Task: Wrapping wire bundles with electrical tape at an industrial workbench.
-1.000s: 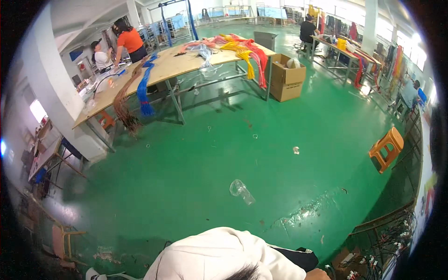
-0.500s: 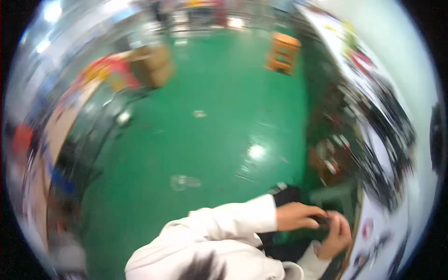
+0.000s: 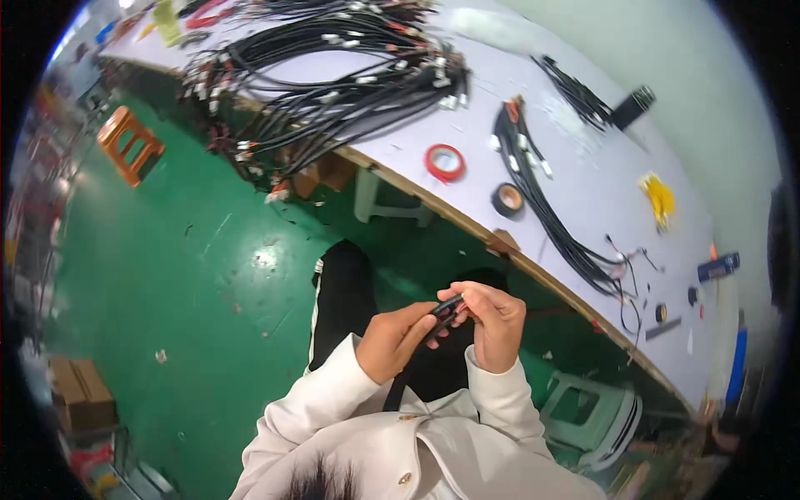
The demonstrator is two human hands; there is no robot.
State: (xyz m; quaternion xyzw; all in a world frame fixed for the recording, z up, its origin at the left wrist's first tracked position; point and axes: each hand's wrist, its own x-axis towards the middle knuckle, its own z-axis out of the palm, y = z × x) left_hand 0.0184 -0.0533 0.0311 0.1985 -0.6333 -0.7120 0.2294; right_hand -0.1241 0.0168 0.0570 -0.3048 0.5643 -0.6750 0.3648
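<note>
Moved nearer mid-view since earlier, both hands (image 3: 388,341) are clamped on a black cable-like piece (image 3: 448,306) between them.

Left hand (image 3: 390,342) and right hand (image 3: 498,323) hold a slim black piece (image 3: 448,306) — cable bundles (image 3: 552,218) lie on the white table (image 3: 612,212).
</note>
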